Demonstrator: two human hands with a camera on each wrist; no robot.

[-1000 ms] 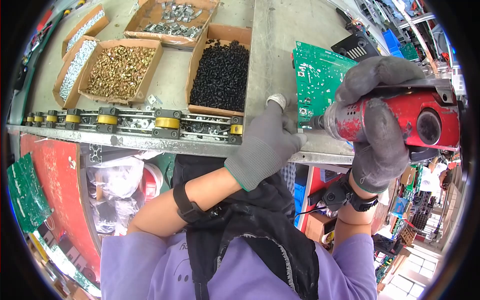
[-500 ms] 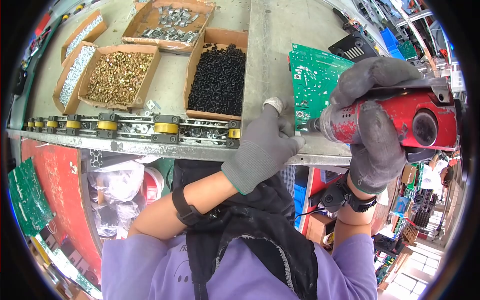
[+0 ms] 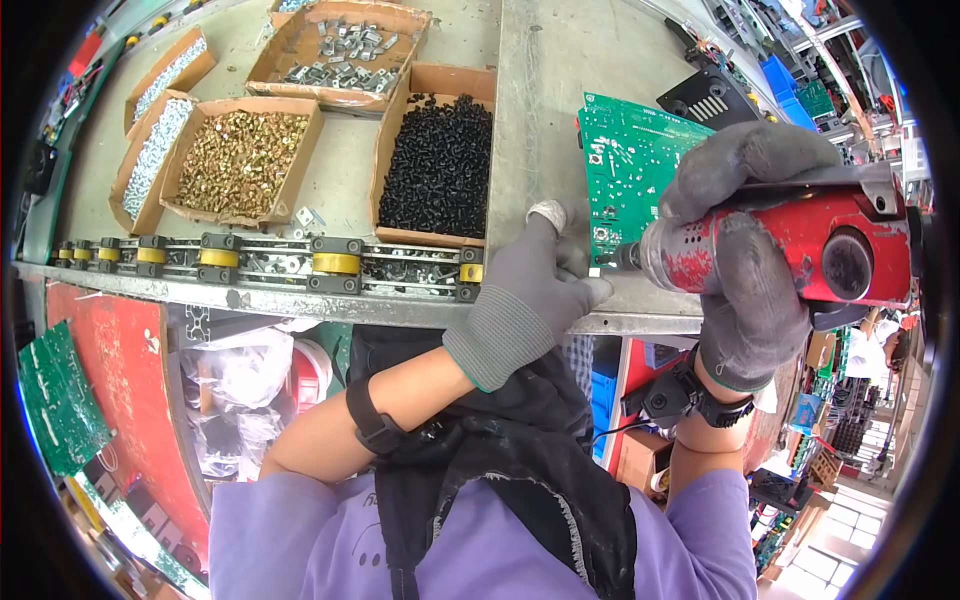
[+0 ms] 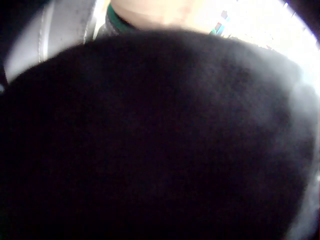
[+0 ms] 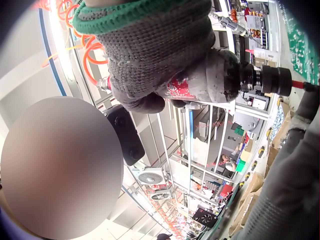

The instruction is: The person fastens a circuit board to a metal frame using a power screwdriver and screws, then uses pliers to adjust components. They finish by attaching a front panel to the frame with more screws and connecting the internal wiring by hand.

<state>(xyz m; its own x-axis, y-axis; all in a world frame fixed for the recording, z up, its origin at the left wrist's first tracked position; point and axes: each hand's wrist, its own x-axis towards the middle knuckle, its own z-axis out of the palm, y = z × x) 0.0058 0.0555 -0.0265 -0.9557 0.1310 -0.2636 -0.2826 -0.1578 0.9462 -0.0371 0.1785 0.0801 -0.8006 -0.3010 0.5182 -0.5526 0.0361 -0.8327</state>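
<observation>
My gloved right hand (image 3: 755,250) grips a red power screwdriver (image 3: 840,225), its nose pointing left. Just past the black chuck (image 5: 275,81), a red bit shows in the right wrist view. At the nose lies the lower corner of a green circuit board (image 3: 632,170) on the bench. My gloved left hand (image 3: 525,305) is beside that corner, thumb toward the driver's tip, one finger wrapped in white at its end. In the right wrist view, dark gloved fingers (image 5: 302,112) are right at the bit. I cannot tell whether they pinch something. A dark surface fills most of the left wrist view.
To the left stand cardboard boxes of black screws (image 3: 440,165), brass-coloured fasteners (image 3: 240,160), silvery screws (image 3: 155,155) and metal brackets (image 3: 355,45). A roller rail (image 3: 335,263) runs along the bench's front edge. Behind the board sits a black slotted part (image 3: 708,97).
The head view has shifted slightly, so the boxes and rail appear a little lower. Both hands, the power screwdriver and the board keep nearly the same places relative to each other.
</observation>
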